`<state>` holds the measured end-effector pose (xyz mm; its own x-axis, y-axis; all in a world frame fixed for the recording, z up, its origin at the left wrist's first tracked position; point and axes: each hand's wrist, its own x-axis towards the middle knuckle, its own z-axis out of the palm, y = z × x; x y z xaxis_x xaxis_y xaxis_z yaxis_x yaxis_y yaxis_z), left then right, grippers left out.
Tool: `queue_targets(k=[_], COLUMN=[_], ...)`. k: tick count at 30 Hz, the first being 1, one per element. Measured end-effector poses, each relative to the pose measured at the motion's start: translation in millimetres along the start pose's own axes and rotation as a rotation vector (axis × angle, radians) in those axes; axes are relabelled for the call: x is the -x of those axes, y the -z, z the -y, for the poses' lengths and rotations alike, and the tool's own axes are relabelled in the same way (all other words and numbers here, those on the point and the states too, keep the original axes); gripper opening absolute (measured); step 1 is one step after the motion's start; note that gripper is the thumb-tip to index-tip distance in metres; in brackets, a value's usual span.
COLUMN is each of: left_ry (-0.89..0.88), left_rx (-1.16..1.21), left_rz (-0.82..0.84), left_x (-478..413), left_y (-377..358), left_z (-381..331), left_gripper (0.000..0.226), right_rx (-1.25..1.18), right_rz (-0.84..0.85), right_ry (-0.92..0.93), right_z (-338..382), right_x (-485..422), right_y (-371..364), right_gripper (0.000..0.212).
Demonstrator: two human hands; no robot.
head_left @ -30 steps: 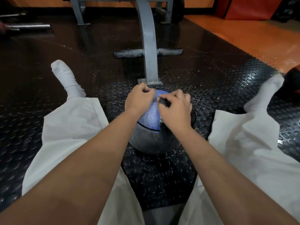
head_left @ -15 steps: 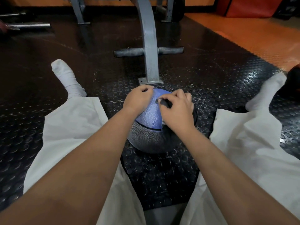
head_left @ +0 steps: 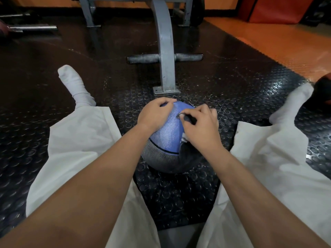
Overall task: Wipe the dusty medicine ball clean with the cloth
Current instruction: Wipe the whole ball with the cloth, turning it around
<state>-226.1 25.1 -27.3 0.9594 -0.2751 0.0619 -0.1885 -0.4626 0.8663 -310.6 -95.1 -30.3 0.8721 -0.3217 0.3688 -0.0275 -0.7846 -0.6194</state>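
A blue and grey medicine ball (head_left: 169, 138) sits on the black studded floor mat between my outstretched legs. My left hand (head_left: 155, 114) lies over the ball's upper left side with its fingers curled onto the top. My right hand (head_left: 200, 127) grips a dark cloth (head_left: 188, 119) bunched under its fingers and presses it on the ball's upper right. More of the dark cloth hangs down the ball's right side below my wrist. The far side of the ball is hidden.
A grey metal bench post (head_left: 165, 51) with its foot plate (head_left: 166, 91) stands just beyond the ball. A barbell (head_left: 32, 28) lies far left. The orange floor (head_left: 286, 42) starts at the mat's right edge. A dark round object (head_left: 323, 92) sits beside my right foot.
My right hand with the cloth has shifted slightly across the ball's top. My left hand stays in place on the ball.
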Motion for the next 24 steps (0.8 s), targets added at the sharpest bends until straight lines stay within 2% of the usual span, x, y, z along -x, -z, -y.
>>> queue_targets(k=[5,8,16,18,22,24], left_ry=[-0.068,-0.058,-0.062,-0.074,-0.061,-0.050], left_rx=[0.010,0.004,0.034,0.036,0.011,0.000], left_rz=[-0.020,-0.006,0.101,0.107,0.072,0.058], left_x=[7,7,-4,-3,-2,-2], left_y=[-8,-8,-5,-8,-11,-9], left_z=[4,3,0,0,0,2], left_gripper=[0.022,0.021,0.035,0.034,0.031,0.029], right_rx=[0.065,0.033,0.031,0.065,0.077,0.072], right_rz=[0.079,0.086,-0.083,-0.066,0.037,0.084], right_ry=[-0.155,-0.180,0.091,0.033,-0.219,-0.243], right_z=[14,13,-1,1,12,16], right_x=[-40,-37,26,11,-37,-40], right_y=[-3,-3,5,6,3,-2], right_gripper=[0.024,0.026,0.013,0.015,0.022,0.027])
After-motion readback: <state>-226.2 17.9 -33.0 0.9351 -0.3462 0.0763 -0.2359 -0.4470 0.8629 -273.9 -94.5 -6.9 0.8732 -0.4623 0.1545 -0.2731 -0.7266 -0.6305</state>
